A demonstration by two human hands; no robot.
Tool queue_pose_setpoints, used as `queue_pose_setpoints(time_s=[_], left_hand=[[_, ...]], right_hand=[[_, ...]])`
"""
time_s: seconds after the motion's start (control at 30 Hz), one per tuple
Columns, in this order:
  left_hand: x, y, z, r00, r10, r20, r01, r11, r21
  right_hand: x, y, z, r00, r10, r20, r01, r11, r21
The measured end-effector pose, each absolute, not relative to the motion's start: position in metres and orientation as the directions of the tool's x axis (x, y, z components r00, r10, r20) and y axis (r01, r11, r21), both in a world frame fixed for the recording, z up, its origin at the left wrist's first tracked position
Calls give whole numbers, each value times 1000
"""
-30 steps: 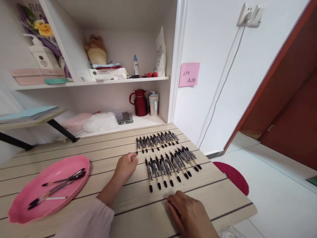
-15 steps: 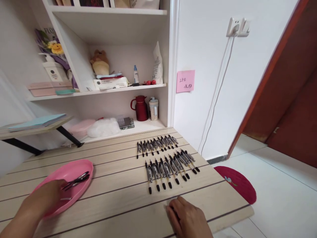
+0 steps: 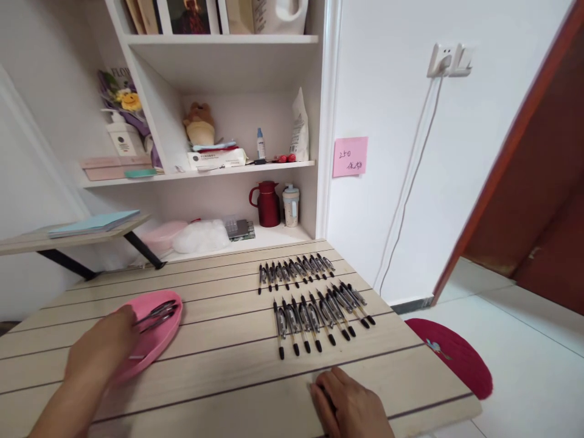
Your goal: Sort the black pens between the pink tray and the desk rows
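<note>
My left hand (image 3: 107, 340) reaches over the pink plate (image 3: 165, 340) at the left. Its fingers are closed at the near ends of slim, shiny dark and silver items (image 3: 159, 313), whose exact kind I cannot make out. A small white piece (image 3: 137, 357) lies in the plate below them. Near the front edge of the table, my right hand (image 3: 349, 401) rests with its fingers curled together, and whatever may be under them is hidden. Beyond it lie two rows of black-and-clear pens, a nearer row (image 3: 314, 319) and a farther row (image 3: 294, 272).
The striped wooden table (image 3: 219, 389) meets white shelves at the back, holding a red jug (image 3: 268, 205) and a pale cup (image 3: 291, 205). A small raised stand (image 3: 114, 230) is at the left. A red round stool (image 3: 460, 359) stands past the right edge.
The whole view has shifted, so the scene sits slightly right and lower. My left hand and the shiny items have risen a little over the plate. My right hand stays in place.
</note>
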State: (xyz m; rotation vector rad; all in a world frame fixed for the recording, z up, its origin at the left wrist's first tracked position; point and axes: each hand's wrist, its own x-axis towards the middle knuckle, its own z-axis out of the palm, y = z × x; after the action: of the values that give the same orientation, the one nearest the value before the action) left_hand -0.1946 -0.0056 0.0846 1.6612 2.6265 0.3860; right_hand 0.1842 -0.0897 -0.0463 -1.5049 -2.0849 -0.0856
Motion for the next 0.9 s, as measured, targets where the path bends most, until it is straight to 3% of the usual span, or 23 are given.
queue_pose_setpoints(time_s=[0.07, 0.1, 0.17, 0.23, 0.33, 0.4, 0.47, 0.57, 0.73, 0.9], left_hand=[[-172, -8, 90, -400, 905, 146, 916, 387, 107], [-159, -9, 90, -340, 925, 171, 938, 319, 138], [-132, -12, 87, -220, 957, 187, 942, 158, 297], [-105, -17, 80, -128, 980, 151, 846, 28, 533], [-64, -25, 66, 31, 998, -59, 515, 34, 856], [-39, -30, 56, 176, 975, -134, 311, 74, 948], [-17, -32, 45, 257, 953, -160, 201, 109, 973], [6, -31, 29, 178, 978, -109, 186, 75, 980], [22, -29, 9, 75, 997, -27, 160, 15, 987], [24, -31, 0, 110, 989, -95, 34, 91, 995]], right_hand=[[185, -90, -50, -205, 855, 477, 873, 380, -305], [185, -90, -51, -196, 858, 474, 863, 381, -332], [186, -89, -51, -172, 878, 447, 837, 369, -403], [188, -84, -43, -169, 914, 370, 785, 352, -510], [187, -66, -15, -202, 948, 246, 592, 318, -740], [182, -47, 8, -195, 964, 181, 389, 245, -888], [172, -27, 27, -205, 975, 85, 180, 124, -976], [153, -2, 36, -172, 979, 112, 21, 117, -993], [135, 12, 15, -50, 971, 232, -47, 230, -972], [136, 10, 6, -68, 983, 169, -150, 157, -976]])
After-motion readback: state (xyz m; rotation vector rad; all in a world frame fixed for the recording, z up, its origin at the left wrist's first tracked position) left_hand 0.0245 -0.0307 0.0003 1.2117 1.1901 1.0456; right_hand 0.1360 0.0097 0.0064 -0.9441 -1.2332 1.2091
